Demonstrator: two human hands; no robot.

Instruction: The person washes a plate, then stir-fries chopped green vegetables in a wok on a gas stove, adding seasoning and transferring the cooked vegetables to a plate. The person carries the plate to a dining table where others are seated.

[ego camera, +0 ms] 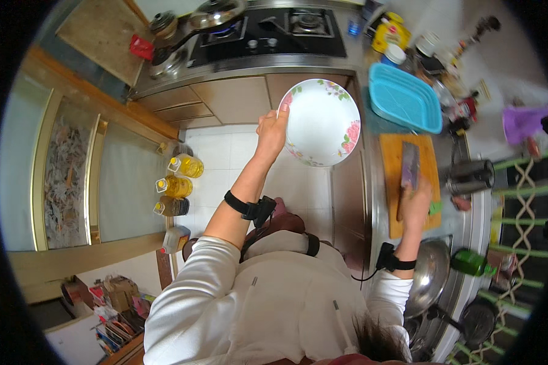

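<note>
My left hand (272, 132) grips the left rim of a white plate (322, 123) with pink flowers and green leaves along its edge. The thumb lies over the rim, and the plate hangs above the floor in front of the counter, its inside bare. At the right, my right hand (415, 203) is on a cleaver (410, 166), around where blade meets handle; blur hides the exact grip. The cleaver rests over a wooden cutting board (390, 150). A small green piece (435, 208) lies beside that hand on the board.
Behind the board stands a blue plastic basket (404, 98). A frying pan (217, 18) sits over a lit burner on the gas stove (265, 41). A metal wok (429, 278) is by the sink, near my right forearm. Several oil bottles (176, 186) line the floor at left.
</note>
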